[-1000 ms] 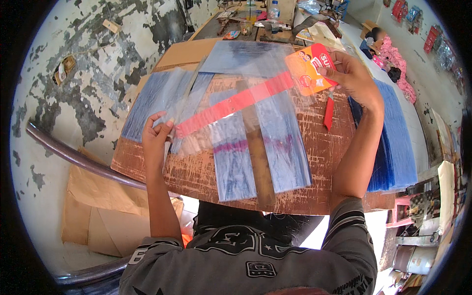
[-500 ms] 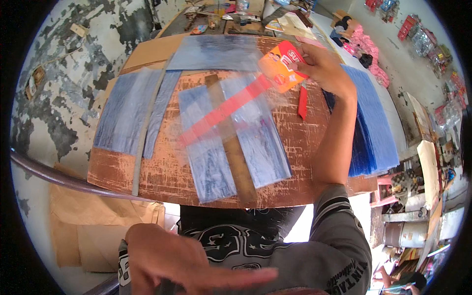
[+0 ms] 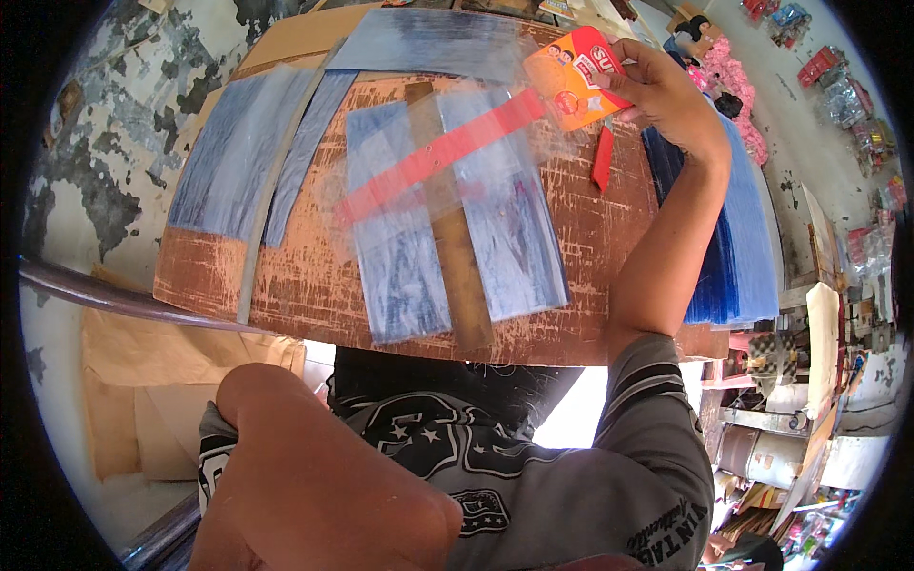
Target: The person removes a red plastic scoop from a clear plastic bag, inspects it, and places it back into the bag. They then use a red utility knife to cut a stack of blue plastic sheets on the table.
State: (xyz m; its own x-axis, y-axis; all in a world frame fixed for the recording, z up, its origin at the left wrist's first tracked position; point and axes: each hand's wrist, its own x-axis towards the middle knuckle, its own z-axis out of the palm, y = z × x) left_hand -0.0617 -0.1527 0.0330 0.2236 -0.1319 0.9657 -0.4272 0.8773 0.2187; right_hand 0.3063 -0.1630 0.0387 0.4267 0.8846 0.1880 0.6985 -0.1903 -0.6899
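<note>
1. Head view, hands: the right hand (image 3: 671, 105) is clamped, thumb against fingers, on the edge of an orange and red printed card (image 3: 574, 81). The left arm (image 3: 324, 466) is bent close to the camera; its hand does not show, so its state cannot be told.
2. Head view, progress: the card and the clear film (image 3: 381, 224) at its end are held up as one piece, not laid down. How they are joined cannot be established. No finished item can be told apart. Flat sheets lie at the left (image 3: 224, 157), far side (image 3: 428, 43) and middle (image 3: 519, 238) of the worn brown board (image 3: 590, 271), with a thick blue stack (image 3: 752, 238) at the right; whether these are outstanding work is undetermined.
3. Head view, condition: the piece is located above the board, slanting across the middle sheets and a brown strip (image 3: 462, 285). The film is transparent, slightly rumpled, crossed lengthwise by a red band (image 3: 476, 135). The card appears flat, with rounded corners.
</note>
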